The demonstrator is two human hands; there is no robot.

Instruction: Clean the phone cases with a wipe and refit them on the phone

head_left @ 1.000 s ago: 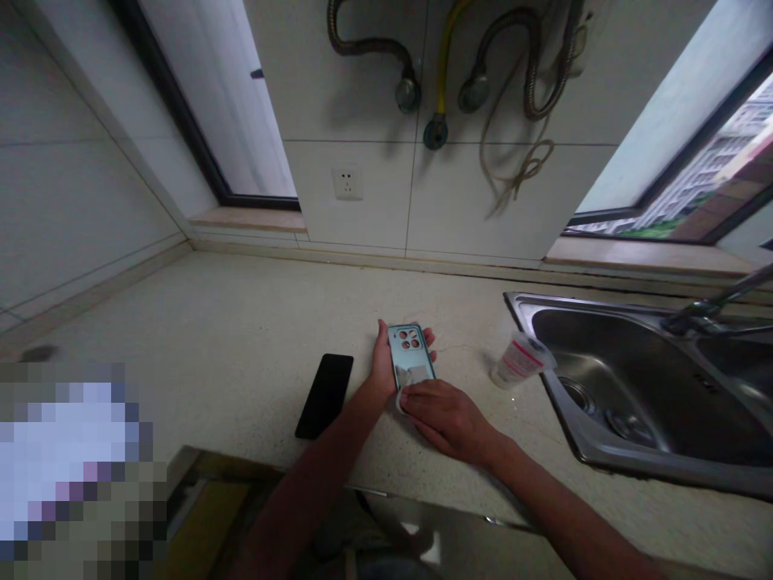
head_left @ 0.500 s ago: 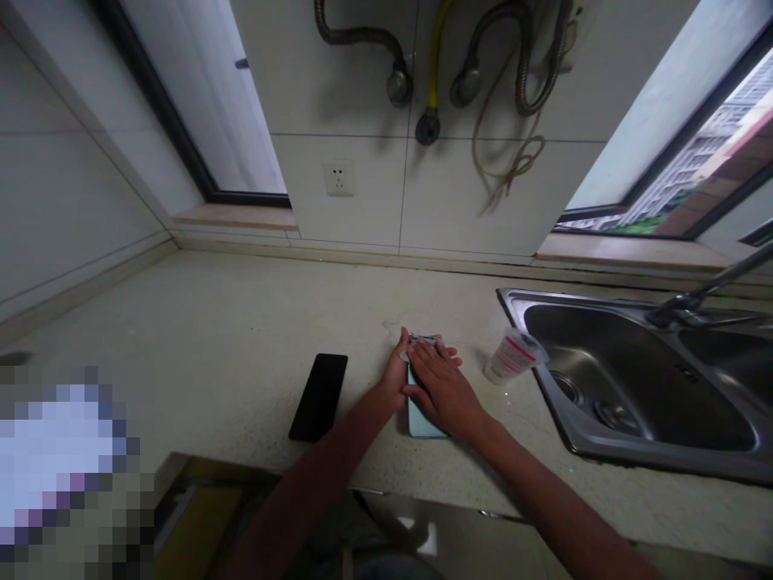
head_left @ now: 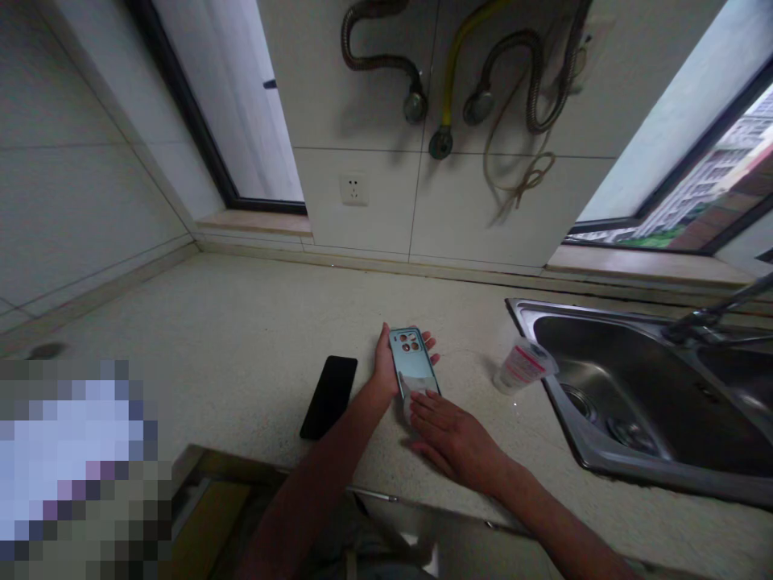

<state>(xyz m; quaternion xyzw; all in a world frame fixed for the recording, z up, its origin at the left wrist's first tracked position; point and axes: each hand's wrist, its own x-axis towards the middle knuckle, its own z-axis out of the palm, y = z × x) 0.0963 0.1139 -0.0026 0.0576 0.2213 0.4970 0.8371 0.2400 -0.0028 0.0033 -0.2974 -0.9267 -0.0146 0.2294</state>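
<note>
Speckled stone tabletop (head_left: pixel 241 322), steel sink (head_left: pixel 580 447) alongside, left hand (head_left: pixel 385 366) grasping a teal phone (head_left: pixel 414 358), right hand (head_left: pixel 456 443) relaxed and open, fingertips (head_left: pixel 419 403) on a white cloth (head_left: pixel 407 399)

Surface: speckled cream stone countertop (head_left: pixel 181 322), back edge running along a low upstand at the tiled wall. Flat black rectangular smartphone (head_left: pixel 329 397) lies diagonally near the front edge, left of centre. Clear plastic cup with red-printed label (head_left: pixel 524 366) lies on its side, open end at the left rim of a stainless steel double sink (head_left: pixel 622 467) set into the counter's right part. Small dark mark (head_left: pixel 45 350) near left wall. Front-left corner obscured by blur.
</note>
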